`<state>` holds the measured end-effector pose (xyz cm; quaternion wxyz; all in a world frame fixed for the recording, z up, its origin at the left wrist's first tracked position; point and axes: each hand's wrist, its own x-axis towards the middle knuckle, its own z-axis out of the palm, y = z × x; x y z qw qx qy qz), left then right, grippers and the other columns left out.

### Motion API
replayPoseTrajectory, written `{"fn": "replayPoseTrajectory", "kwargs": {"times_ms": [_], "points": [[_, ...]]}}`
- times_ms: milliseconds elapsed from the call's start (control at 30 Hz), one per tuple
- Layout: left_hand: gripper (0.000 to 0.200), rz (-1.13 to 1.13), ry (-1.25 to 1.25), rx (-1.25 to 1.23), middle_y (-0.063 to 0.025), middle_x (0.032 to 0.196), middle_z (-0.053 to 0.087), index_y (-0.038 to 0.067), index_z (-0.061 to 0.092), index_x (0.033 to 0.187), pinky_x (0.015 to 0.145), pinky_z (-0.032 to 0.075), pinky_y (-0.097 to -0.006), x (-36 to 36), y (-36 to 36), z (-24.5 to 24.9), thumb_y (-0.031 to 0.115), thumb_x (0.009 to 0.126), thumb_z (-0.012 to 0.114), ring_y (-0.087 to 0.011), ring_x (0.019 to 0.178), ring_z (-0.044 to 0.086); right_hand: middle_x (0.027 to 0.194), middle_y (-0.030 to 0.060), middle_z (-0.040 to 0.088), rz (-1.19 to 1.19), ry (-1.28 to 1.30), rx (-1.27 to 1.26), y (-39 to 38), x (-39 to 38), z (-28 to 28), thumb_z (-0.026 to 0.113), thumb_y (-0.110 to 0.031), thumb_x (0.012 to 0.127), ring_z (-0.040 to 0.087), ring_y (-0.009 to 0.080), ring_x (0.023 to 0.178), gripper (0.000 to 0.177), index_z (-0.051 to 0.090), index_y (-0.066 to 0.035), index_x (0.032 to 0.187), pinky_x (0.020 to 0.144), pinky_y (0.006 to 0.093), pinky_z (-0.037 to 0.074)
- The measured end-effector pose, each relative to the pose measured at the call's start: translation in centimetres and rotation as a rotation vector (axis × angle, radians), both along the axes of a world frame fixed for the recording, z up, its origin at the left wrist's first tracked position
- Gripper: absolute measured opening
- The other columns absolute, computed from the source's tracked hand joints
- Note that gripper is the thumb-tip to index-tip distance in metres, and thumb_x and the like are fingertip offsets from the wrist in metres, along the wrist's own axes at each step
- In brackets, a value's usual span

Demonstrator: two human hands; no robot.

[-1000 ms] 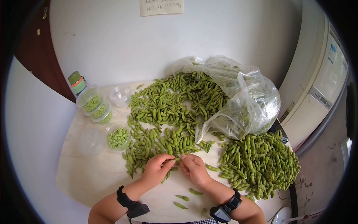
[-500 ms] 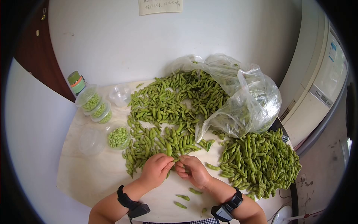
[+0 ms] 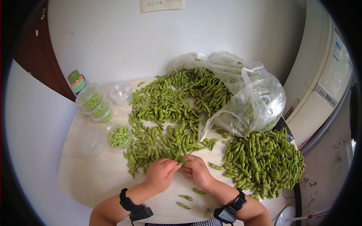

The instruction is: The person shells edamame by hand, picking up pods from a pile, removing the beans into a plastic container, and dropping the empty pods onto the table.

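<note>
The left hand (image 3: 161, 175) and the right hand (image 3: 197, 173) meet near the front of the tabletop (image 3: 92, 179), with one green pod (image 3: 183, 161) between them. The left grip is pinched on the pod's near end, thumb against finger; the right grip is closed on its other end, the remaining fingers curled in. The pod is raised at a tilt, just in front of the nearest edge of a broad spread of pods (image 3: 162, 109). Each wrist wears a black band, the left one (image 3: 129, 200) and the right one (image 3: 237, 201).

To the right of the right hand lies a dense heap (image 3: 264, 164), with a clear plastic bag (image 3: 260, 105) behind it, partly over the spread. Some loose pods (image 3: 185, 197) lie below the hands, and another (image 3: 216, 166) sits between the right hand and the heap.

To the left, a tub (image 3: 129, 141) holds shelled beans (image 3: 119, 136), beside a clear round piece (image 3: 92, 142), lid or dish, which cannot be told. Farther back stand stacked tubs (image 3: 91, 102), another clear tub (image 3: 121, 94) and a green flask (image 3: 78, 82).
</note>
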<state>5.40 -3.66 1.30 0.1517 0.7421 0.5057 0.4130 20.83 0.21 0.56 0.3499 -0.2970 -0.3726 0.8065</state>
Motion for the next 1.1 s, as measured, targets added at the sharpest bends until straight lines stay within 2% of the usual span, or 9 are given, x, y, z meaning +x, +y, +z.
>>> {"fn": "replayPoseTrajectory", "kwargs": {"times_ms": [133,200,233,300,433,600,767,933,1100], "points": [[0.022,0.008,-0.136,-0.156,-0.0069,0.062,0.055,0.001,0.057,0.073,0.051,0.039,-0.0297,0.2,-0.3,-0.3,0.017,0.088,0.053,-0.0203,0.053,0.049,0.062,-0.004,0.036,0.004,0.013,0.075,-0.2,-0.2,-0.1,0.042,-0.008,0.081,0.03,0.0056,0.054,0.007,0.048,-0.005,0.082,0.049,0.0203,0.025],[0.029,-0.068,-0.669,-0.583,-0.0023,0.062,0.053,0.002,0.055,0.071,0.05,0.035,-0.0256,0.2,-0.5,-0.4,0.02,0.092,0.049,-0.0131,0.053,0.045,0.063,-0.004,0.036,0.012,0.018,0.132,-0.3,-0.2,0.0,0.043,-0.009,0.081,0.03,0.0055,0.054,0.007,0.048,-0.005,0.082,0.05,0.0204,0.025],[0.029,-0.067,-0.671,-0.583,-0.0023,0.062,0.053,0.002,0.055,0.071,0.05,0.035,-0.0256,0.0,-0.3,-0.6,0.02,0.092,0.049,-0.0131,0.053,0.045,0.063,-0.0039,0.036,0.018,0.025,0.189,-0.4,-0.2,0.0,0.043,-0.01,0.082,0.03,0.0055,0.054,0.007,0.048,-0.005,0.081,0.05,0.0206,0.025],[0.029,-0.206,-1.077,-0.725,0.0013,0.064,0.05,0.002,0.055,0.075,0.05,0.033,-0.0192,-0.5,0.3,-1.0,0.021,0.095,0.047,-0.0054,0.058,0.042,0.063,-0.0038,0.037,0.019,0.005,0.19,-0.5,-0.2,0.1,0.043,-0.011,0.082,0.031,0.0055,0.055,0.008,0.048,-0.005,0.081,0.05,0.0207,0.025],[0.028,-0.152,-1.003,-0.703,0.0004,0.063,0.05,0.001,0.055,0.076,0.05,0.033,-0.0199,-0.7,0.4,-1.4,0.021,0.094,0.048,-0.0057,0.057,0.042,0.063,-0.0038,0.038,0.013,0.027,0.191,-0.5,-0.1,-0.1,0.044,-0.015,0.086,0.031,0.0058,0.055,0.013,0.05,-0.004,0.082,0.05,0.0207,0.025],[0.029,-0.105,-0.596,-0.496,0.0,0.062,0.05,0.001,0.055,0.075,0.051,0.034,-0.019,-0.9,0.4,-0.7,0.022,0.094,0.049,-0.0054,0.056,0.043,0.07,-0.0009,0.05,-0.015,-0.133,0.421,0.1,-0.1,0.2,0.052,-0.018,0.088,0.042,0.0053,0.064,0.017,0.055,-0.001,0.087,0.056,0.02,0.034],[0.031,-0.109,-0.755,-0.627,-0.0002,0.064,0.052,0.001,0.057,0.078,0.051,0.034,-0.0187,-1.5,0.7,-1.1,0.025,0.094,0.048,-0.0053,0.056,0.044,0.076,0.0001,0.058,-0.031,-0.384,0.54,0.5,0.2,0.5,0.058,-0.018,0.087,0.048,0.0056,0.069,0.019,0.058,0.001,0.09,0.061,0.0227,0.041],[0.033,-0.153,-0.842,-0.777,0.0001,0.065,0.053,0.002,0.059,0.082,0.051,0.034,-0.0185,-1.5,0.8,-1.1,0.029,0.095,0.045,-0.0054,0.056,0.044,0.065,0.0082,0.054,-0.082,-0.754,0.826,0.2,0.1,1.0,0.049,-0.009,0.083,0.05,0.0116,0.059,0.017,0.057,0.004,0.091,0.056,0.0284,0.043],[0.031,-0.271,-0.906,-0.861,-0.0024,0.069,0.054,0.0,0.059,0.088,0.054,0.036,-0.0196,-1.7,0.8,-0.8,0.026,0.095,0.043,-0.0077,0.061,0.046,0.065,0.0138,0.053,-0.126,-0.616,0.825,0.7,0.2,-0.3,0.045,-0.007,0.081,0.052,0.0198,0.059,0.018,0.057,0.003,0.09,0.058,0.032,0.044]]}}
